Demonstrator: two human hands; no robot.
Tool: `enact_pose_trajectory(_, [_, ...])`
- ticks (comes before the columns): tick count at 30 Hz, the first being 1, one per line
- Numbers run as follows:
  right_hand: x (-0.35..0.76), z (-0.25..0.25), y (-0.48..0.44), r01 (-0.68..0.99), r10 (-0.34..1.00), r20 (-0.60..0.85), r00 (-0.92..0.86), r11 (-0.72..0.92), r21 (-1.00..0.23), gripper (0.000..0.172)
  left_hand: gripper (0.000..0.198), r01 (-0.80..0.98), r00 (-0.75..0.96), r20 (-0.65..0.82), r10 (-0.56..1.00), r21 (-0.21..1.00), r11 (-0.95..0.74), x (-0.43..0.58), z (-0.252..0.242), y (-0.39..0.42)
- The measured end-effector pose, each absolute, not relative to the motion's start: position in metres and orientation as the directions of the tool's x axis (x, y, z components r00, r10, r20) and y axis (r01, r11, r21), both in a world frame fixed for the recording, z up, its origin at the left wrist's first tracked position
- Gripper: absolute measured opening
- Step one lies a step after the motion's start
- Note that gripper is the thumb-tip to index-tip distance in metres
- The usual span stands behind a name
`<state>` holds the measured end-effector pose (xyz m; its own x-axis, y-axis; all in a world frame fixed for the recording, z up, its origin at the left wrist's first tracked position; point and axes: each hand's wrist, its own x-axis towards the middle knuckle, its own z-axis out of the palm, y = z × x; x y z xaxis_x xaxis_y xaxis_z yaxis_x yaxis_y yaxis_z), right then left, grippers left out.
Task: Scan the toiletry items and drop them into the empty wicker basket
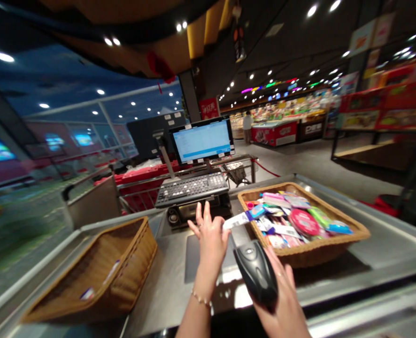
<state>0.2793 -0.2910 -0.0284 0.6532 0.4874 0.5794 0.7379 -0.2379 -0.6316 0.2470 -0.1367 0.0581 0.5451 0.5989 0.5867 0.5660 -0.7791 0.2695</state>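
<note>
My left hand (pixel 210 230) pinches a long, narrow white-and-blue packet (pixel 238 220) between thumb and forefinger, the other fingers spread. The packet points right, its far end over the rim of a wicker basket (pixel 320 248). In that basket lies a heap of small colourful packets (pixel 281 216), with a round pink pack (pixel 304 222) on top. My right hand (pixel 281 291) is wrapped round a black handheld barcode scanner (pixel 255 272). The scanner's front end is near the packet, apart from it. At left stands a second wicker basket (pixel 134 267) with a couple of small packets inside.
Behind my hands, a black keyboard (pixel 194 187) sits above a dark box on the metal counter (pixel 165 263). A lit monitor (pixel 203 141) stands behind it. Beyond the counter are a cart (pixel 238 171), red shelving (pixel 387 103) and a distant person (pixel 247 126).
</note>
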Motion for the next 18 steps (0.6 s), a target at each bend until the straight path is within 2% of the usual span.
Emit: enact_pose_trajectory(18, [0.262,-0.026,-0.273,0.776,0.517,0.619,0.591,-0.154,-0.611,0.069,0.018,0.633,0.469,0.585,0.662,0.301,-0.714,0.218,0.054,-0.115])
